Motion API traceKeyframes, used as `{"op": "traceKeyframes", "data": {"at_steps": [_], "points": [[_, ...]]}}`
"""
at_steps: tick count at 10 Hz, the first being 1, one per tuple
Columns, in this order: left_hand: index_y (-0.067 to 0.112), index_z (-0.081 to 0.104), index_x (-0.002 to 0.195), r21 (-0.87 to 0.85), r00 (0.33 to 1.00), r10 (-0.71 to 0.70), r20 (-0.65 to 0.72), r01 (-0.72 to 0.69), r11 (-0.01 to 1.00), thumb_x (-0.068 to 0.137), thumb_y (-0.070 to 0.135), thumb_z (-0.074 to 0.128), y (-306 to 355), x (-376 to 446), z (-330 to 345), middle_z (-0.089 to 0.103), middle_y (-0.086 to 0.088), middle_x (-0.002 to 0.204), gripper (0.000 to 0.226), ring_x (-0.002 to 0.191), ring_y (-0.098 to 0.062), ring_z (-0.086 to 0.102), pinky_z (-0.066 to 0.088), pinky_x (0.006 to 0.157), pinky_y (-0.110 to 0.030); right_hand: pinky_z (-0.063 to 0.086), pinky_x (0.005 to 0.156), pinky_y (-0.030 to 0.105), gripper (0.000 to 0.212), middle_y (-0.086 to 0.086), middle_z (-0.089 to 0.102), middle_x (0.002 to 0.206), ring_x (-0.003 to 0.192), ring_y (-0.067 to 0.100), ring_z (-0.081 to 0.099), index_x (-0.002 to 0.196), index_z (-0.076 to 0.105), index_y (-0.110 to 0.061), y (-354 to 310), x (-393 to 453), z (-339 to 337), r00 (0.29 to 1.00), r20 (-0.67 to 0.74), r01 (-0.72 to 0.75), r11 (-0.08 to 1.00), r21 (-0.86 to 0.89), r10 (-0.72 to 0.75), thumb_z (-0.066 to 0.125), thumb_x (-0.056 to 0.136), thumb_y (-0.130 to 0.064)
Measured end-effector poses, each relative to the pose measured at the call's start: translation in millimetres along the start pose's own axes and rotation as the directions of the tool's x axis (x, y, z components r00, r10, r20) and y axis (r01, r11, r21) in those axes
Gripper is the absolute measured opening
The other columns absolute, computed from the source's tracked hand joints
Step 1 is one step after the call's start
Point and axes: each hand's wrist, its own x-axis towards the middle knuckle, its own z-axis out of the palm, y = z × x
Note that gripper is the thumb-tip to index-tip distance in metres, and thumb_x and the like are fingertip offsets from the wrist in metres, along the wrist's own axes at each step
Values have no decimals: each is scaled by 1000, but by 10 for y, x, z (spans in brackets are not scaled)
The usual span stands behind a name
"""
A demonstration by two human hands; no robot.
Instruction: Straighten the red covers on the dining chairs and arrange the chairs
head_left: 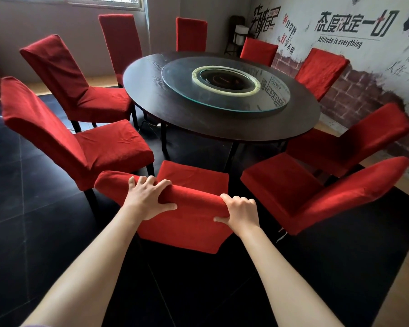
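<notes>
9 red-covered chairs ringed 1 round table (151,90). The nearest chair (194,175) stood at the table's near edge, its cover smooth. The left hand (147,199) and right hand (241,213) each grasped its top rail.

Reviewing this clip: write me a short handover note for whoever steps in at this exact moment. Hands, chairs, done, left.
Left hand: grips the top edge of the nearest chair's backrest, fingers over the front.
Right hand: grips the same top edge at its right end.
Chairs: nine red-covered chairs ring the round dark table. The nearest chair sits at the table's near edge, seat toward it.
Done: most covers look smooth enough and the chairs face the table.
Left: the chair on the right has loose threads hanging at its back edge; the second chair on the left shows creases. Spacing looks uneven, so even out the ring.
</notes>
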Motion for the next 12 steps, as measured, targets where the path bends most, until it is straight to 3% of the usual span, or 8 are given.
{"op": "traceKeyframes", "data": {"at_steps": [5, 7, 8, 9, 12], "points": [[47, 33, 135, 26, 1000, -10, -12, 11, 1000, 67, 88, 37, 2, 24, 49, 45, 0, 135, 80, 130, -26, 34, 15, 110, -55, 39, 88, 37, 68, 0, 62, 110, 105, 23, 59, 130, 44, -27, -32, -28, -64, 997, 47, -62, 997, 40, 60, 63, 77, -66], [47, 29, 141, 5, 999, -40, 12, 40, 999, 74, 83, 43, 64, -61, -8, 36, -1, 147, 78, 139, -25, 24, 12, 112, -55, 24, 111, 51, 86, 1, 44, 142, 132, 25, 40, 148, 25, -26, -74, -136, -185, 984, 162, -95, 987, 132, 73, 65, 80, -60], [48, 23, 146, -9, 999, -38, 22, 38, 999, 75, 80, 47, 66, -161, -79, 30, -2, 153, 81, 144, -26, 18, 12, 114, -54, 17, 115, 53, 94, 2, 29, 155, 143, 26, 25, 152, 17, -25, -107, -240, -233, 984, 165, -93, 986, 140, 70, 66, 81, -59], [49, 18, 147, -24, 1000, -15, 0, 15, 1000, 76, 77, 50, 21, -320, -137, 25, -1, 157, 83, 146, -26, 14, 10, 115, -55, 13, 116, 53, 97, 3, 17, 160, 148, 27, 13, 154, 12, -25, -169, -373, -278, 980, 176, -124, 977, 172, 94, 67, 81, -57], [47, 18, 148, -50, 997, 14, -74, -17, 999, 77, 74, 54, -204, -752, -435, 33, -1, 152, 85, 143, -25, 21, 11, 115, -56, 15, 116, 53, 92, 3, 18, 161, 148, 25, 13, 154, 14, -25, -540, -769, -541, 987, 107, -141, 962, 235, 119, 62, 84, -58]]}}
